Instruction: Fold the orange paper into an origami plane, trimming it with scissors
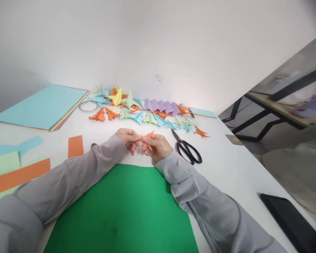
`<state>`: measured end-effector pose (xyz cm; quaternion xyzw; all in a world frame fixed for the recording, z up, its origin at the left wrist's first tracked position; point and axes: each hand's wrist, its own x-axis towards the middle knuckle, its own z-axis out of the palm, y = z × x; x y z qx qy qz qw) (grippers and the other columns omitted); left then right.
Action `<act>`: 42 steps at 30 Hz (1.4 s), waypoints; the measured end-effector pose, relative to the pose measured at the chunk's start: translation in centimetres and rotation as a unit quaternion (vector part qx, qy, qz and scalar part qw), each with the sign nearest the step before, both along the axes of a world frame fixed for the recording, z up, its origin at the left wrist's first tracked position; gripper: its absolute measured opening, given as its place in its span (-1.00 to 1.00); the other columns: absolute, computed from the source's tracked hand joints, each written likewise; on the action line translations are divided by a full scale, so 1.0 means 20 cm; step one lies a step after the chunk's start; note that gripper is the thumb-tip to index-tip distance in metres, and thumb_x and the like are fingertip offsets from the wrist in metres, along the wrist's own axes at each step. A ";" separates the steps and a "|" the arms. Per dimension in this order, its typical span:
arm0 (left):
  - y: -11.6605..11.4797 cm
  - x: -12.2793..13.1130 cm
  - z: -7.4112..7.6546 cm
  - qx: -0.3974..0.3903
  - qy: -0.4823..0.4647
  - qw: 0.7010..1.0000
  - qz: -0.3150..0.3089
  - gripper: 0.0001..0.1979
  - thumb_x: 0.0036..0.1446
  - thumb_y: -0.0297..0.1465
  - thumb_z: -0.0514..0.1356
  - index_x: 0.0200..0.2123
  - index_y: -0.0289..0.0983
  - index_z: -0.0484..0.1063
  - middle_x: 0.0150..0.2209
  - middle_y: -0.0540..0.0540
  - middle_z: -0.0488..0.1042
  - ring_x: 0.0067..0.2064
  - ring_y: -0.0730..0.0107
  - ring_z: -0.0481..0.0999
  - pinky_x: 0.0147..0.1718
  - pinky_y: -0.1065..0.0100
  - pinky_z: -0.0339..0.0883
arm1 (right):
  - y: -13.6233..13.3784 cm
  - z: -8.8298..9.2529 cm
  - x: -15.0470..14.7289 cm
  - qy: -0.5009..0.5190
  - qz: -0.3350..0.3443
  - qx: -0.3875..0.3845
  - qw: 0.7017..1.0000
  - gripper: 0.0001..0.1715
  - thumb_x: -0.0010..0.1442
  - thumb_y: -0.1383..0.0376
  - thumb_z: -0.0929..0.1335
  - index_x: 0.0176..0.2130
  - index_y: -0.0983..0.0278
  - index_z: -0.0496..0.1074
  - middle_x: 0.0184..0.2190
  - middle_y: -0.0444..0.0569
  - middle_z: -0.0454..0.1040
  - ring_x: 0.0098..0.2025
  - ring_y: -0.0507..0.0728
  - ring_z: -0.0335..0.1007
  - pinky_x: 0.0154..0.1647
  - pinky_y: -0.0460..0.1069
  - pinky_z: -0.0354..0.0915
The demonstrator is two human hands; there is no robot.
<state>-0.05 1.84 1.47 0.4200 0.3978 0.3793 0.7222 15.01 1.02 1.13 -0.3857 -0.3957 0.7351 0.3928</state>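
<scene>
Between my two hands is a small folded orange paper piece (150, 135), raised a little over the table past the far edge of a green sheet (126, 207). My left hand (128, 139) pinches its left end between thumb and fingers. My right hand (158, 144) grips it from the other side, the thumb lying across it, so part of the folds is hidden. Black-handled scissors (186, 147) lie just right of my right hand. Beyond both hands spreads a row of folded paper shapes, among them a yellow one (117, 98) and orange ones (98, 114).
A stack of coloured sheets, light blue on top (42, 107), lies at the back left beside a wire coil (88, 106). Orange strips (75, 146) and other cut paper lie on the left. A black tablet-like device (292, 221) rests near the right edge. A white wall stands behind.
</scene>
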 end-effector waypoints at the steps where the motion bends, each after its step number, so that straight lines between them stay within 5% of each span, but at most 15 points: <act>1: 0.00 0.00 0.00 -0.001 0.000 1.000 0.004 -0.76 -0.18 -0.44 0.33 -0.66 -0.39 0.31 -0.73 -0.02 0.40 -0.81 0.46 0.30 -0.85 0.43 0.25 | 0.00 0.00 0.00 0.000 0.002 0.000 1.000 -0.83 -0.18 0.35 0.45 -0.63 0.39 0.41 -0.77 -0.07 0.43 -0.80 -0.04 0.26 -0.81 -0.21 0.17; 13: 0.02 -0.03 -0.01 0.046 -0.064 0.994 0.073 -0.75 -0.26 -0.42 0.32 -0.71 -0.37 0.27 -0.75 -0.01 0.36 -0.81 0.46 0.27 -0.88 0.40 0.20 | 0.02 -0.01 0.02 0.016 0.031 -0.006 0.999 -0.73 -0.13 0.22 0.45 -0.59 0.35 0.37 -0.71 -0.04 0.48 -0.73 0.02 0.36 -0.75 -0.17 0.27; 20: -0.01 0.00 0.00 0.041 0.030 0.998 0.048 -0.61 -0.28 -0.17 0.36 -0.67 -0.37 0.31 -0.77 -0.01 0.35 -0.79 0.40 0.33 -0.86 0.44 0.18 | 0.01 -0.02 0.01 0.018 0.031 0.035 0.999 -0.67 -0.27 0.18 0.49 -0.64 0.34 0.36 -0.73 -0.05 0.47 -0.75 0.01 0.34 -0.77 -0.17 0.24; 29: -0.02 -0.02 -0.02 0.110 0.099 0.989 0.028 -0.57 -0.35 -0.13 0.38 -0.67 -0.37 0.32 -0.81 0.00 0.34 -0.80 0.48 0.33 -0.85 0.54 0.07 | -0.02 -0.03 -0.01 -0.015 0.010 0.130 0.991 -0.64 -0.24 0.12 0.49 -0.62 0.32 0.36 -0.74 -0.10 0.46 -0.76 0.01 0.32 -0.77 -0.16 0.19; 42: -0.03 -0.02 0.01 0.096 0.087 0.990 0.057 -0.61 -0.35 -0.20 0.39 -0.72 -0.35 0.31 -0.83 0.04 0.31 -0.82 0.52 0.27 -0.85 0.52 0.11 | -0.01 -0.03 -0.01 0.015 0.014 0.068 0.997 -0.58 -0.16 0.02 0.42 -0.58 0.34 0.33 -0.73 -0.02 0.46 -0.74 0.05 0.36 -0.75 -0.13 0.21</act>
